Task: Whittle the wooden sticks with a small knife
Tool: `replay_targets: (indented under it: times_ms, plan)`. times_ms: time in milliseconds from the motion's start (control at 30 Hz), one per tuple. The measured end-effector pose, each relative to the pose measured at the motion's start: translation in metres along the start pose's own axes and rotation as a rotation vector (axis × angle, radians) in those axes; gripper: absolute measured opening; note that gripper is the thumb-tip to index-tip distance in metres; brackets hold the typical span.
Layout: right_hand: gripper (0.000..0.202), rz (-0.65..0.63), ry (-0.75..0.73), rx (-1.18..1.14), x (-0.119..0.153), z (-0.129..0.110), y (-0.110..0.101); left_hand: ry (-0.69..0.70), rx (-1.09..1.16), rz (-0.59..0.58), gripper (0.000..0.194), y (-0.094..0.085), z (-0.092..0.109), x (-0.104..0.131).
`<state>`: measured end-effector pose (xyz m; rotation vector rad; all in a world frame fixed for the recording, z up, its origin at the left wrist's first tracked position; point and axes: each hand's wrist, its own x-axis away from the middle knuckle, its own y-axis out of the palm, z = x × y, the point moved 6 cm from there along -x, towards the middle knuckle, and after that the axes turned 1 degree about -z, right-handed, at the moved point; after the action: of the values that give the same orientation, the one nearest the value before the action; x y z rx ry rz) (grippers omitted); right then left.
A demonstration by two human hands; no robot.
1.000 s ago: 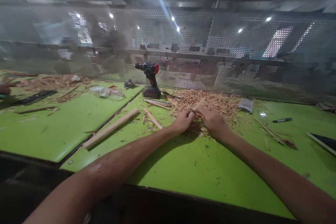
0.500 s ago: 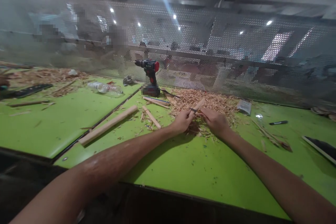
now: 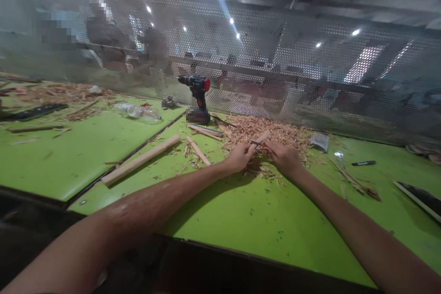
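Note:
My left hand (image 3: 240, 156) is closed around a pale wooden stick (image 3: 263, 136), whose far end points up and to the right. A thin dark blade (image 3: 255, 143) lies across the stick close to my left thumb; it looks like a knife. My right hand (image 3: 283, 155) is closed at the blade's right end, its grip mostly hidden by the fingers. Both hands are over a heap of curled wood shavings (image 3: 285, 133) on the green table (image 3: 220, 211).
Behind the hands a cordless drill (image 3: 197, 96) stands upright before a perforated metal screen (image 3: 303, 69). Left lie a thick wooden rod (image 3: 141, 161), a shorter stick (image 3: 199, 150) and a plastic bottle (image 3: 138, 112). Right are a small packet (image 3: 320, 141) and a black pen (image 3: 364, 163).
The camera view has shifted slightly. Both hands stay nearly in place, with the blade still across the stick and the right hand marginally shifted.

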<state>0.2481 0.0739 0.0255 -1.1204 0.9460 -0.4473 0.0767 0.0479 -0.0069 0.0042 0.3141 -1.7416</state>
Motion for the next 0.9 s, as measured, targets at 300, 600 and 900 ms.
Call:
replay_targets:
  times_ms: [300,600,900]
  plan:
    - [0.047,0.099,0.368,0.026,0.004,0.072,-0.018,-0.041,-0.050,-0.042,0.034,0.001,0.001,0.006]
    - [0.047,0.112,0.180,-0.227,0.001,0.022,-0.020,-0.104,0.073,-0.028,0.030,-0.001,0.001,0.006]
    - [0.039,0.162,0.004,-0.349,0.003,0.005,0.001,-0.053,0.080,-0.040,0.031,0.001,-0.002,0.002]
